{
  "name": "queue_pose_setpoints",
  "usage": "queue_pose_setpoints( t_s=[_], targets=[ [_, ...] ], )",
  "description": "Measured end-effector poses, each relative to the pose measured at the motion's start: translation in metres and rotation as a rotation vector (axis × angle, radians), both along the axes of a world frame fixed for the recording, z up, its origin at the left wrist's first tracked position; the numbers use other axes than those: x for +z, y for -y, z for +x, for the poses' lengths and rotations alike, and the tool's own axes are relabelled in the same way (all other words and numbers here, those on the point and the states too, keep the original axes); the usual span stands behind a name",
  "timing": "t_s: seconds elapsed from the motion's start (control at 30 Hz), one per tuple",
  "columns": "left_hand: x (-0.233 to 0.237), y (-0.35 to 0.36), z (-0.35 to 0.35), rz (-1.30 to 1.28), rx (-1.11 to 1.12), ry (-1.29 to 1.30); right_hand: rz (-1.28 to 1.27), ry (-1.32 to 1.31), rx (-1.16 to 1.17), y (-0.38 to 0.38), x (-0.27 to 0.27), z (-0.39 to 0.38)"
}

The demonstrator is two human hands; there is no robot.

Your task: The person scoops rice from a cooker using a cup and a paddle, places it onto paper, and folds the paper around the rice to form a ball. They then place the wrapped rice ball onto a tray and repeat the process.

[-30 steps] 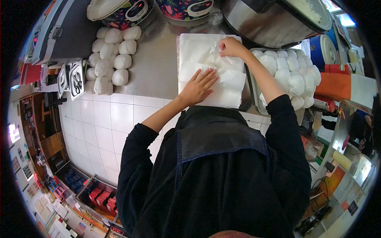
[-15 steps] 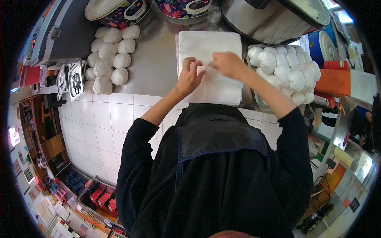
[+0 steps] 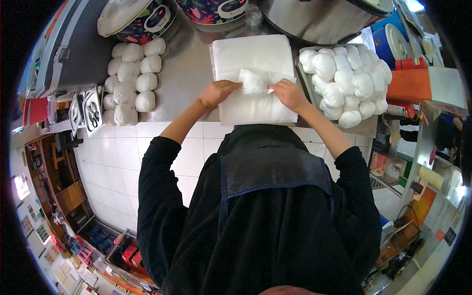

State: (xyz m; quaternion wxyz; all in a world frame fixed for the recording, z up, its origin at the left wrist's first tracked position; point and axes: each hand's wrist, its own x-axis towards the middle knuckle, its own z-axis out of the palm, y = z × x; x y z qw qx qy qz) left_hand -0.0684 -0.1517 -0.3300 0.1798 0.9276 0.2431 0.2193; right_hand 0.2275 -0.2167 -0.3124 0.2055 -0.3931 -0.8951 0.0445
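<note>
A stack of white paper sheets (image 3: 251,51) lies on the steel counter in front of me. On it sits a white paper-wrapped bundle (image 3: 252,81), partly folded; what is inside is hidden. My left hand (image 3: 221,92) is closed in a pinch on the wrapping sheet at the bundle's left side. At the right, my right hand (image 3: 289,93) pinches a twisted end of the same sheet. Finished-looking round white wrapped bundles (image 3: 145,82) stand in stacked rows to the left. More such bundles (image 3: 351,81) are heaped on a tray at the right.
Two flower-patterned cookers (image 3: 150,22) and a large steel pot (image 3: 314,19) stand along the back. A dark case (image 3: 73,44) is at the far left, near metal trays (image 3: 92,112) holding scissors. A blue drum (image 3: 391,45) is on the right.
Both hands have come down toward me and spread apart, now gripping the sheet's two sides. A raised white bundle shows between them. The whole view has shifted slightly.
</note>
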Motion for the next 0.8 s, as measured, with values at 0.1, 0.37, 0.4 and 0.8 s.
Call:
queue_pose_setpoints(
  t_s=[0.1, 0.37, 0.4, 0.8],
  targets=[
    [0.019, -0.010, 0.017, -0.329, 0.123, 0.054, -0.729, -0.261, -0.328, -0.019, 0.009, 0.001],
    [0.056, -0.057, 0.060, -0.225, 0.102, -0.446, -0.497, 0.204, -0.436, -0.073, 0.033, -0.035],
    [0.055, -0.059, 0.060, -0.224, 0.105, -0.445, -0.364, 0.229, -0.356, -0.073, 0.037, -0.035],
    [0.005, 0.001, 0.013, 0.146, -0.028, 0.115, -0.011, -0.079, -0.116, -0.013, 0.014, -0.013]
  ],
)
